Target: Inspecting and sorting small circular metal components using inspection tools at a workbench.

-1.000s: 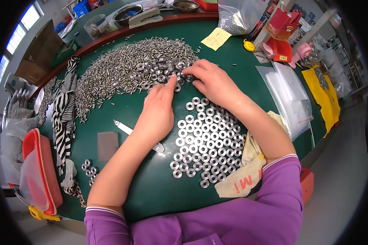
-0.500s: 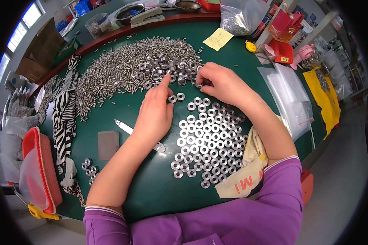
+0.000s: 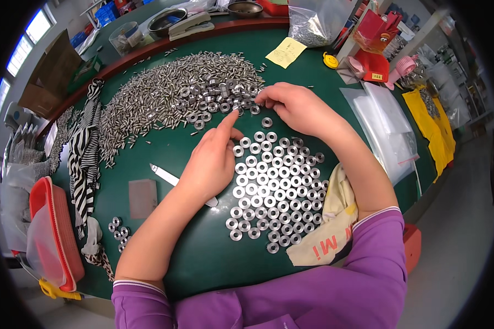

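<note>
A heap of small metal rings (image 3: 217, 93) lies at the near right side of a wide mound of little metal pins (image 3: 142, 93). At the near edge of these rings is the outstretched index finger of my left hand (image 3: 208, 159); its thumb side is beside a flat, spread group of shiny rings (image 3: 280, 183). My right hand (image 3: 299, 109) reaches in from the right with bent fingers drawn together, the tips at the heap's right edge. Whatever is between those tips is hidden. One loose ring (image 3: 267, 122) sits just below the right hand.
A utility knife (image 3: 164, 174) and a grey-brown block (image 3: 142, 198) lie left of my left forearm. Several more rings (image 3: 117, 234) are farther left, near a striped cloth (image 3: 82, 164) and a red basket (image 3: 66, 236). Clear plastic bags (image 3: 381, 131) and a beige cloth (image 3: 335, 219) lie right.
My left hand has drawn back slightly, and two rings near it now lie against the spread group. My right hand has shifted up and left to the heap, with a loose ring below it.
</note>
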The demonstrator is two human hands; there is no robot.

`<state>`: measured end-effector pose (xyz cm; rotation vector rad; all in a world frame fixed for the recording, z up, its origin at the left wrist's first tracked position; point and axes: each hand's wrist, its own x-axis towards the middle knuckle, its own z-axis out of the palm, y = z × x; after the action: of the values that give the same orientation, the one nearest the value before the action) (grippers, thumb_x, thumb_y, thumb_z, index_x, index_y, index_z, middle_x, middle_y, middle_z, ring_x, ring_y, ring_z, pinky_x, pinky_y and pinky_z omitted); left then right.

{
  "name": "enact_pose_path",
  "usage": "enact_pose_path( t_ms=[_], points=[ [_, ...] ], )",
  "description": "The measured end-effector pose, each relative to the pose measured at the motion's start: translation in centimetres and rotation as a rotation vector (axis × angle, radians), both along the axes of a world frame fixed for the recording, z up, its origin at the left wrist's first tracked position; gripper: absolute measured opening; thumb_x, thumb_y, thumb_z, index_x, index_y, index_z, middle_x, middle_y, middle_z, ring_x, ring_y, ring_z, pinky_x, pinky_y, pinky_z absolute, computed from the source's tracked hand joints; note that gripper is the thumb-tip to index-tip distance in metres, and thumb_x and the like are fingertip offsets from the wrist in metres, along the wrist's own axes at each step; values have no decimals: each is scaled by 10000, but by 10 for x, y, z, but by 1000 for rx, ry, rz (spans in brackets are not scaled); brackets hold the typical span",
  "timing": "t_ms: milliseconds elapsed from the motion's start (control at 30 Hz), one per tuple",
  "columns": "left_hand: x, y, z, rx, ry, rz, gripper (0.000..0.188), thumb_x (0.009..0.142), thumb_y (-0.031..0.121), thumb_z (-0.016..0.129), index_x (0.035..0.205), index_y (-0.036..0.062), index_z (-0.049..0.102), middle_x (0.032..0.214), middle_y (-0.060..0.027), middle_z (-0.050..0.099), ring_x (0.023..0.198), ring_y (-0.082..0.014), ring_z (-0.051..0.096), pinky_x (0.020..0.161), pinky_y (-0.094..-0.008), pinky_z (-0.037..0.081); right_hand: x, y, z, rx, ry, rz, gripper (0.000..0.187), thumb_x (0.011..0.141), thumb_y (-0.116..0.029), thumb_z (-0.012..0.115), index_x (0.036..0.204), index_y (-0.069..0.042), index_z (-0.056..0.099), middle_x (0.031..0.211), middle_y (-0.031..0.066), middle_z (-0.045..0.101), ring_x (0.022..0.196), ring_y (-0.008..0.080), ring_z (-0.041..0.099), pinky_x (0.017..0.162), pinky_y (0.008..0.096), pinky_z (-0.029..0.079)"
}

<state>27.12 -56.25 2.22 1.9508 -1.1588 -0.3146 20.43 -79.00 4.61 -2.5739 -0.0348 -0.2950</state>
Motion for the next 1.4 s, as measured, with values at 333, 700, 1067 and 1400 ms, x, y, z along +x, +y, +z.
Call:
enact_pose_path(
  t_ms=[333, 700, 1067, 1400],
  points=[
    [13, -14, -4, -22, -489, 8, 659, 762, -102, 458, 1399, 42, 370, 1322, -175, 492, 1239, -344, 442, 1050, -447, 335, -1, 5, 1, -166, 104, 73, 293, 766, 4, 630, 1042, -92, 645, 988, 88, 598, 958, 288, 587, 838, 372, 491],
    [18, -10, -13, -138, -565, 87, 535, 781, -103, 502, 1298, 30, 477, 1244, -176, 530, 1137, -352, 519, 988, -411, 415, -5, 1, 10, -126, 242, 51, 162, 838, -112, 631, 988, -52, 640, 953, 109, 609, 924, 286, 596, 821, 374, 488],
    [21, -7, -7, -29, -370, 14, 337, 772, -62, 600, 1101, 9, 607, 1126, -125, 583, 1052, -316, 564, 895, -378, 466, 3, 1, -12, -179, -34, -43, 186, 850, -135, 607, 991, -49, 693, 918, 127, 636, 904, 314, 614, 820, 393, 494],
    [25, -7, -17, -81, -537, 199, 249, 798, -13, 584, 1038, 16, 640, 1040, -121, 631, 983, -313, 567, 889, -411, 438, 2, 3, -1, -25, 30, -33, 241, 828, -11, 571, 1040, -75, 668, 966, 103, 630, 927, 279, 619, 828, 355, 503]
  ],
)
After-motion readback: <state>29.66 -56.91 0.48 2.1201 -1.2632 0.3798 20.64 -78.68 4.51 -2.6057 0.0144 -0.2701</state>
